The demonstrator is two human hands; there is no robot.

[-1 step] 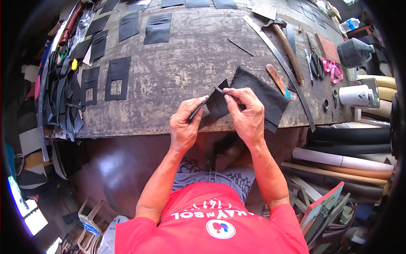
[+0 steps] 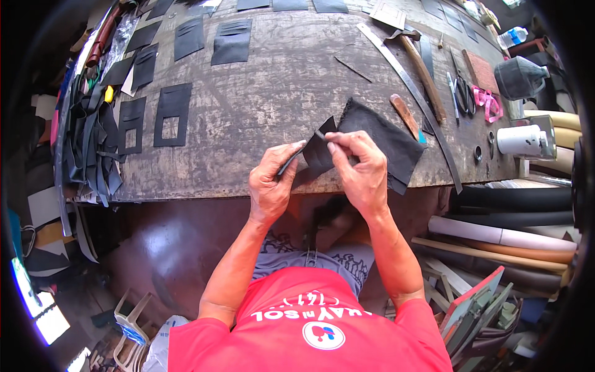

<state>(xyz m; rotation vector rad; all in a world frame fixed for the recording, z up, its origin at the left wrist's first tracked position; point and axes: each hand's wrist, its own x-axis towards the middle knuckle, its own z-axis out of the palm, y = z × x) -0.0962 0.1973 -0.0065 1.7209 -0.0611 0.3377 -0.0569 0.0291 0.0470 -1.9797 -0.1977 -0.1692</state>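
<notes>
Over the table's near edge, my left hand [image 2: 271, 177] is closed around one side of a folded black leather piece [image 2: 318, 152], its thumb and fingers pressed on the edge. The piece stands partly spread, with a small greyish spot along its upper edge. My right hand [image 2: 359, 167] has its thumb and forefinger bent together at the piece's right side, by that spot. Whether something tiny lies between these fingertips is hidden. A larger black leather sheet [image 2: 384, 139] lies flat on the table behind and beside my right hand.
The worn wooden table [image 2: 248, 118] carries cut black leather panels [image 2: 232, 42] and black strips [image 2: 93, 142] at left. On the right lie a wooden-handled knife [image 2: 406, 115], a metal ruler [image 2: 409, 87], a hammer [image 2: 424, 80], scissors [image 2: 463, 96] and a white container [image 2: 519, 139]. Rolled material [image 2: 502, 235] is stacked below.
My right thumb and forefinger have shifted slightly down along the leather piece's edge, uncovering a little more of it. My left hand keeps its hold.
</notes>
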